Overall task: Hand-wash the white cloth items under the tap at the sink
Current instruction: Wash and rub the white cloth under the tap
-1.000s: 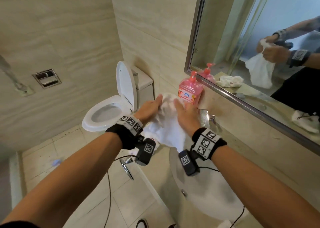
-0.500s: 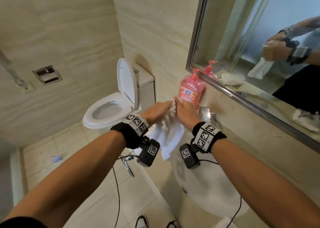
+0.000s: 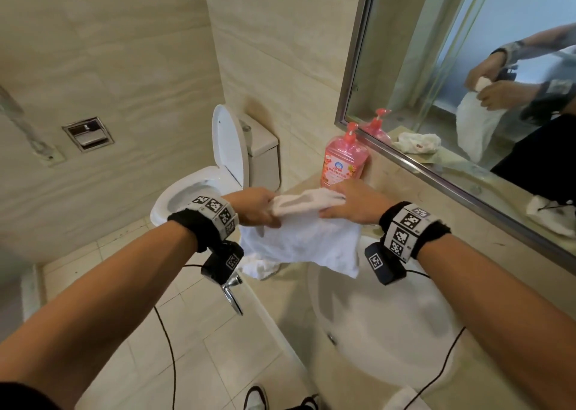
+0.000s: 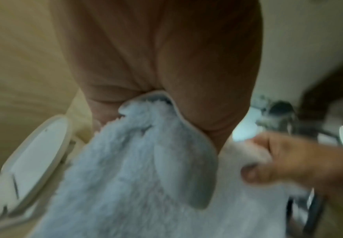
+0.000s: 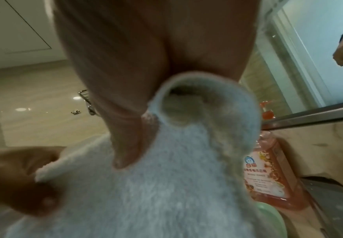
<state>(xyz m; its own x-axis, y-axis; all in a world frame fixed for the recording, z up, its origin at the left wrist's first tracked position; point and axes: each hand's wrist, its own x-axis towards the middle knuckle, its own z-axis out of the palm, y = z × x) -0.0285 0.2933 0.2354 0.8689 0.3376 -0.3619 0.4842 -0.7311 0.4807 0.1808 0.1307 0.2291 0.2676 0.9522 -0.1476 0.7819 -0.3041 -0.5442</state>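
Observation:
A white terry cloth [image 3: 305, 238] hangs between both hands above the left rim of the white sink [image 3: 383, 322]. My left hand [image 3: 258, 207] grips its upper left edge, and my right hand [image 3: 349, 204] grips the upper right edge, with a rolled fold stretched between them. In the left wrist view the cloth [image 4: 138, 169] runs out of the curled left hand [image 4: 162, 99], and the right hand [image 4: 289, 164] pinches it at the side. In the right wrist view the cloth [image 5: 166, 185] emerges from the right hand [image 5: 146, 112]. The tap is hidden behind the cloth and my right hand.
A pink pump bottle of soap [image 3: 344, 157] stands against the mirror [image 3: 467, 66] on the beige counter. Another white cloth [image 3: 417, 143] shows only as a reflection. A toilet [image 3: 215, 176] with raised lid stands to the left. Cables hang from both wrists.
My hands have pulled apart sideways, spreading the bunched cloth into a wide sheet with a rolled top edge. Before, they were close together, rubbing the cloth.

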